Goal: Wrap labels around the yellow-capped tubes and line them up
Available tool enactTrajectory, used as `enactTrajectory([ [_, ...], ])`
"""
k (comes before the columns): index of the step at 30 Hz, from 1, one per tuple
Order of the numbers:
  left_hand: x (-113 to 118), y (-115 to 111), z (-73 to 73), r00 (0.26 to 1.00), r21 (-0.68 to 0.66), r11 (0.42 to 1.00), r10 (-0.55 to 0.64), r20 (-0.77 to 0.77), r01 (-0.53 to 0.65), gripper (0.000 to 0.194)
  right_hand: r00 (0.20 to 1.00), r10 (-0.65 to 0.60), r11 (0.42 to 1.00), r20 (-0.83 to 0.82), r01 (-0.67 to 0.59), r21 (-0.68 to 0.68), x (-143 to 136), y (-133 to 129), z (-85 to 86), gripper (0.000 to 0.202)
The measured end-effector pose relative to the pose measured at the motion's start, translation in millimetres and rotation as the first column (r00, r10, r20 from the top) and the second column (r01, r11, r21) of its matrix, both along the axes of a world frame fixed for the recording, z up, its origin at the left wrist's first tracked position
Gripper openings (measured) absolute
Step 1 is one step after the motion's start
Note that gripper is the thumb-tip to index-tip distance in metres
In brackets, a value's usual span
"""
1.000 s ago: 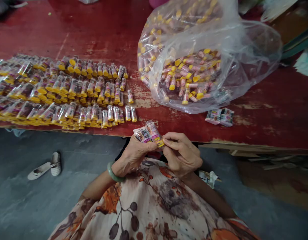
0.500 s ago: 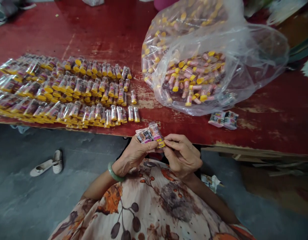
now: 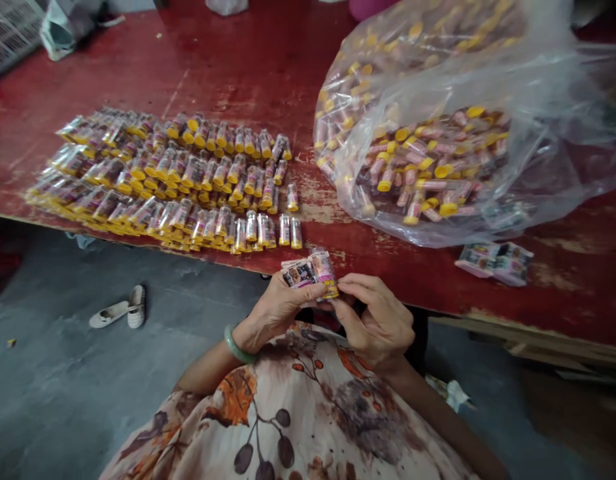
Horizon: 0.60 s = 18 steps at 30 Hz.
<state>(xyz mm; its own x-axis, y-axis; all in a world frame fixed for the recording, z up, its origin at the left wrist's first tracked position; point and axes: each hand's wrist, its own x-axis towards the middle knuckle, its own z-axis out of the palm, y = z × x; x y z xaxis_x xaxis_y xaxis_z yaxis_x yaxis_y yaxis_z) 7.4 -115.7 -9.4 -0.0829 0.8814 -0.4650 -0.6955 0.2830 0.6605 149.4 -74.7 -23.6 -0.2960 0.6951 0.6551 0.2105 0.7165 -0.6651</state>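
Rows of vials (image 3: 178, 183) lie on the red counter (image 3: 238, 60) at left. Just off its near edge, the left hand (image 3: 275, 310) grips a stack of labels (image 3: 298, 273) and a vial (image 3: 325, 272); the right hand (image 3: 381, 323) pinches that vial's yellow cap. A bag (image 3: 463, 120) of vials sits at right.

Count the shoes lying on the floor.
1: a white shoe lies on the grey floor, below the table edge and left of the left hand. Others may be hidden under the table.
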Motion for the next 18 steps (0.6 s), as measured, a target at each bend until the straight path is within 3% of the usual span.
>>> enactTrajectory([
  [3, -15.2, -4.1, -0.8, 0.991, 0.005, 1.000, -0.024, -0.130, 0.025, 0.035, 1.000, 0.012, 1.000, 0.021, -0.011, -0.011, 4.1, 0.7, -0.1, 0.026],
  [6, -47.1, -9.8, 2.1, 0.905, 0.040, 0.996, 0.094, -0.414, -0.085, 0.032, 0.999, 0.014, 1.000, 0.044, -0.014, 0.008, 8.2, 3.3, -4.3, 0.024],
  [8, -73.6, -10.7, 6.3, 0.764, 0.072, 0.983, 0.179, -0.620, -0.171, 0.032, 0.998, 0.030, 0.999, 0.058, -0.031, 0.017, 9.8, 5.3, -8.0, 0.022],
  [10, -98.8, -6.9, 10.9, 0.570, 0.087, 0.975, 0.190, -0.800, -0.203, 0.030, 0.997, 0.050, 0.999, 0.064, -0.051, 0.014, 9.7, 6.9, -11.0, 0.020],
  [12, -118.5, 1.1, 14.4, 0.350, 0.065, 0.978, 0.132, -0.927, -0.197, 0.026, 0.996, 0.063, 0.998, 0.058, -0.065, 0.017, 8.1, 7.8, -12.3, 0.020],
  [15, -134.0, 14.0, 16.3, 0.049, -0.026, 0.982, -0.017, -0.999, -0.186, 0.025, 0.995, 0.079, 0.996, 0.067, -0.081, 0.029, 5.5, 8.2, -11.2, 0.017],
  [17, -136.7, 18.3, 15.9, -0.067, -0.068, 0.981, -0.081, -0.994, -0.183, 0.033, 0.993, 0.074, 0.995, 0.094, -0.079, 0.054, 5.8, 9.8, -9.5, 0.016],
  [18, -136.5, 18.4, 15.6, -0.086, -0.069, 0.981, -0.086, -0.993, -0.179, 0.034, 0.992, 0.064, 0.995, 0.110, -0.073, 0.074, 7.0, 12.2, -8.7, 0.015],
])
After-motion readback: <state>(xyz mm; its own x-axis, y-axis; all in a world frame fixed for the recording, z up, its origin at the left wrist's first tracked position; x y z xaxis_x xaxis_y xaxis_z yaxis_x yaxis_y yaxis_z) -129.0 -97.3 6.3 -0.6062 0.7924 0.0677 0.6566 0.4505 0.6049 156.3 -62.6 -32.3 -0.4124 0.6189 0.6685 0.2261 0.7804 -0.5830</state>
